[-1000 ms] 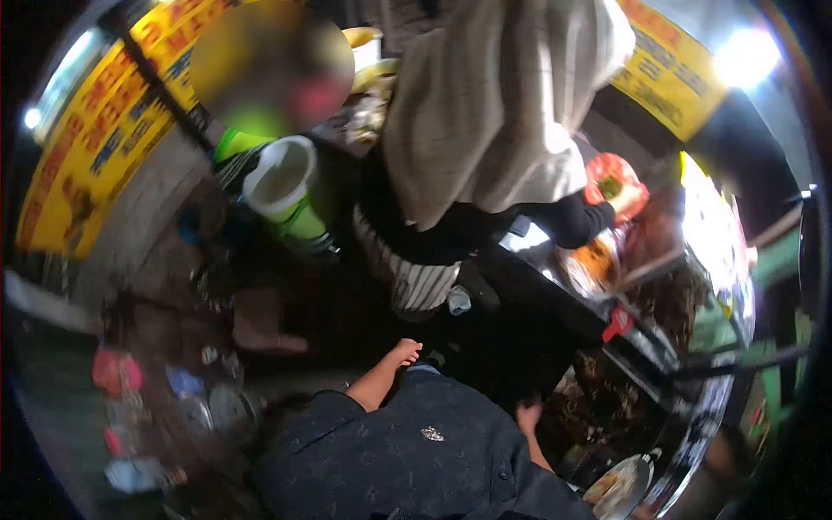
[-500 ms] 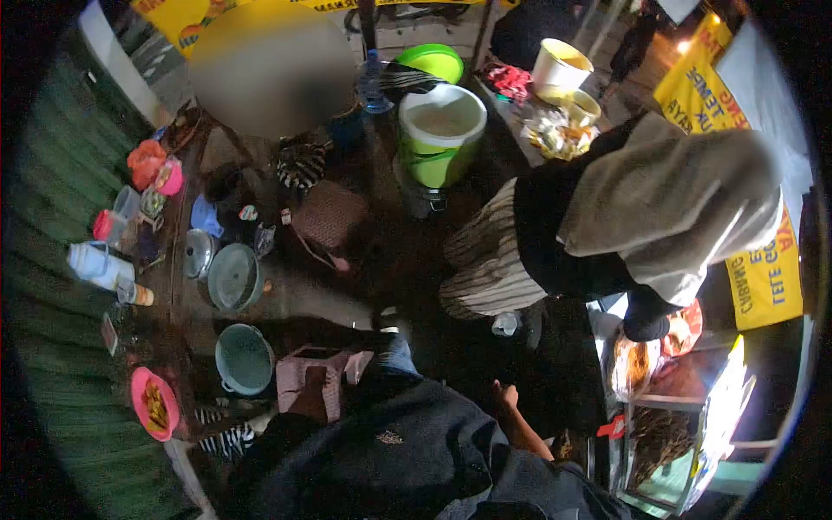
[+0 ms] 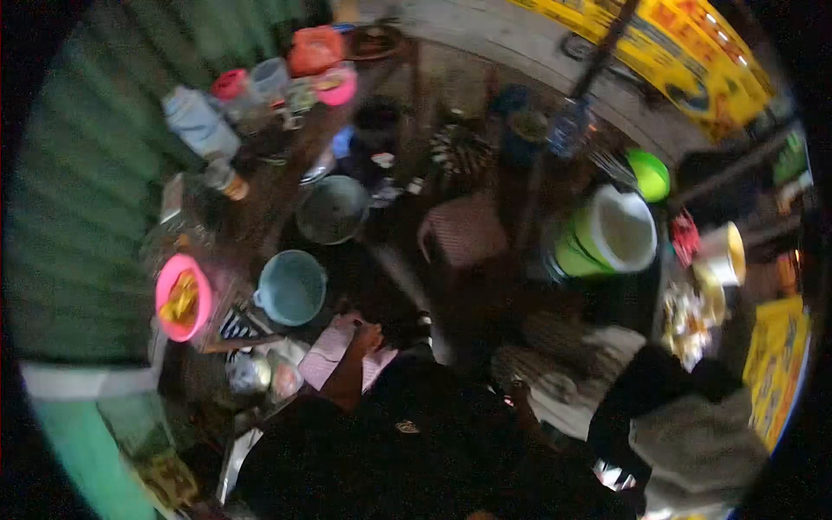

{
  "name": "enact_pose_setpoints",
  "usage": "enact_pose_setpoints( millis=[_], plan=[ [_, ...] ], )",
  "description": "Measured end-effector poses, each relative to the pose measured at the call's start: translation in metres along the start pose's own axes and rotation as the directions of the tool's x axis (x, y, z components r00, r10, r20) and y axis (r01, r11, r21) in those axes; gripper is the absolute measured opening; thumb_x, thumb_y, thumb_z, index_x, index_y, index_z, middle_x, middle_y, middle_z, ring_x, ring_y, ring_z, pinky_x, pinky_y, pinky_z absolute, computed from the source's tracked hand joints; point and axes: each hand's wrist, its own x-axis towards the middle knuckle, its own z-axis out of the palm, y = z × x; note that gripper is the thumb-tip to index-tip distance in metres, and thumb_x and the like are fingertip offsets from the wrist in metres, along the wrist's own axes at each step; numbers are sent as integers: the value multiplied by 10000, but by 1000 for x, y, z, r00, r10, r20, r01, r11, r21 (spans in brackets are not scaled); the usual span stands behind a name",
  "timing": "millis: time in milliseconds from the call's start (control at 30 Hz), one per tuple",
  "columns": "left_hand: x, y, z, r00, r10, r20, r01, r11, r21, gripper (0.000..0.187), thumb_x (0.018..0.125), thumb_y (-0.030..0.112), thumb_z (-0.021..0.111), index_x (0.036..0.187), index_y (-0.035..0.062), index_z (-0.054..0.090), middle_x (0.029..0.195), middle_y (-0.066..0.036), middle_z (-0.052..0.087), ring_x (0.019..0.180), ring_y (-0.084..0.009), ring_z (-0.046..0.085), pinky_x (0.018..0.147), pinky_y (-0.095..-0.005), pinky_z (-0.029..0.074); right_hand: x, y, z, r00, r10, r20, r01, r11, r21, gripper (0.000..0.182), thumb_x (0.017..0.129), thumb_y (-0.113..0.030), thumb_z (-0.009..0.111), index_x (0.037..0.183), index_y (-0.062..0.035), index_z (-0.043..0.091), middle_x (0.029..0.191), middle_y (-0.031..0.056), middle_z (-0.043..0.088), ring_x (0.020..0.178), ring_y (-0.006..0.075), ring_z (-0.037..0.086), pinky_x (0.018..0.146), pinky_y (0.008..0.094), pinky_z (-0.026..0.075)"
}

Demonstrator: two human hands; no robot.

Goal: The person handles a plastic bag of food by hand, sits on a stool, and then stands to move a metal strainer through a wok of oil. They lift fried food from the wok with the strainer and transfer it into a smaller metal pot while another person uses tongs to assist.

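My left hand is over the pink stool in front of me, its fingers curled. What it holds, if anything, is hidden. My right hand is low on the right, beside another person's striped clothing. It is dark and smeared, so its fingers do not show clearly. A grey-blue basin is just beyond the pink stool. Farther off is a second basin.
A pink bowl of yellow food is at left. A second woven-look stool and a green bucket with a white rim are ahead. Another person is close at right. A blue water bottle stands at the back.
My view has swung left, so the basins and bucket appear farther right. My left hand, hidden earlier, now shows above the pink stool. The other person appears lower in view.
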Motion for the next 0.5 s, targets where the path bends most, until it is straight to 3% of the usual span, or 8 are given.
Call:
enact_pose_setpoints(
  millis=[33,67,133,300,333,367,433,500],
  plan=[
    [30,19,2,984,137,-111,-85,921,380,382,854,343,556,1123,73,531,1000,-113,573,750,-225,559,617,-333,463,18,-34,-9,999,-47,5,47,999,-3,326,834,-331,561,810,-17,646,713,77,612,590,162,575,499,314,449],
    [57,32,7,991,46,123,-21,980,-197,386,834,319,594,1125,74,531,987,-112,579,758,-225,572,584,-324,464,34,-67,-16,996,-92,9,92,996,-2,330,837,-333,557,816,-16,645,713,76,609,589,160,571,498,314,446],
    [77,53,6,960,63,273,118,794,-596,333,820,290,617,1065,84,524,920,-93,559,735,-205,558,533,-308,443,58,-134,-26,986,-169,18,168,985,25,337,844,-336,548,828,-13,643,713,75,603,588,158,562,498,315,441],
    [42,114,69,954,-25,-300,-3,996,-92,179,852,266,545,750,129,494,645,-6,433,580,-111,421,442,-272,328,109,-238,-33,949,-294,116,295,955,7,357,861,-346,527,858,-6,637,713,72,587,583,151,539,495,316,427],
    [56,67,29,973,135,-185,-205,875,-438,177,843,281,562,782,123,512,649,-4,471,569,-116,452,443,-267,343,116,-250,-32,939,-309,149,316,948,-27,361,865,-347,523,864,-5,635,713,71,584,582,150,534,495,316,424],
    [70,22,-11,955,290,-63,-234,608,-759,187,833,296,579,813,117,530,653,-2,510,558,-122,484,443,-261,357,128,-257,-32,930,-313,192,329,943,-56,365,868,-349,519,870,-3,634,713,70,581,582,148,530,494,316,421],
    [17,2,3,914,158,-373,-308,869,-387,196,834,301,577,834,111,531,677,-16,517,582,-138,495,462,-272,371,153,-263,-29,912,-305,274,352,925,-141,373,875,-353,510,883,-1,632,713,69,575,580,146,520,494,317,415],
    [-28,-10,37,819,33,-573,-173,966,-190,207,835,306,575,855,104,533,701,-30,525,606,-154,506,481,-282,384,176,-274,-32,888,-302,347,389,896,-216,381,882,-357,502,895,2,629,713,67,569,578,143,511,493,317,410]
  ],
)
